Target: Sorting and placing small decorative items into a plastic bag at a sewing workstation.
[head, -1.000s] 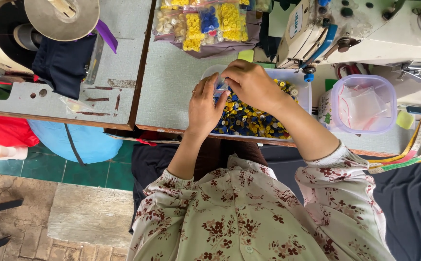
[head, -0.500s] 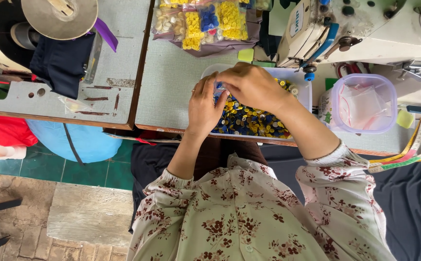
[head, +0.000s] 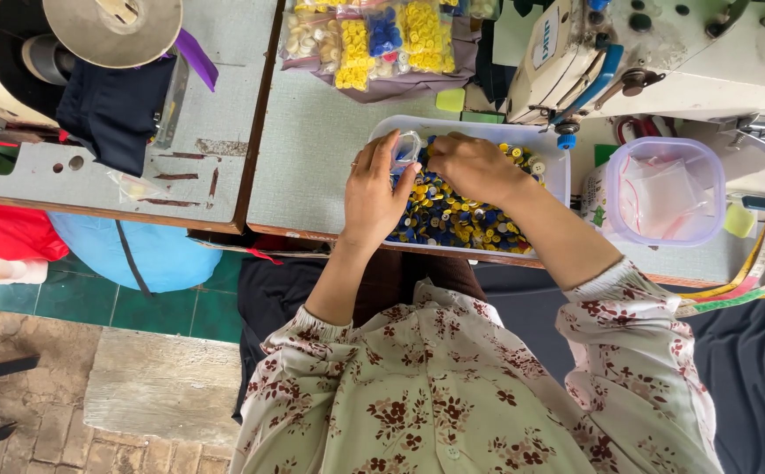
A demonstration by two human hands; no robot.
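Note:
A white tray (head: pixel 554 172) on the grey table holds many blue, yellow and white buttons (head: pixel 453 215). My left hand (head: pixel 374 195) holds a small clear plastic bag (head: pixel 406 147) over the tray's left end. My right hand (head: pixel 473 167) is over the buttons with its fingers pinched together at the bag's mouth; what the fingertips hold is too small to tell. Both forearms reach in from floral sleeves.
Several bags of sorted buttons (head: pixel 382 35) lie at the table's far edge. A sewing machine (head: pixel 654 53) stands at the right, with a lilac-rimmed plastic tub (head: pixel 663 193) of small bags beside the tray. A second table (head: pixel 110 167) with dark cloth is at the left.
My right hand has shifted slightly over the tray toward the bag. My left hand stays almost still with the bag.

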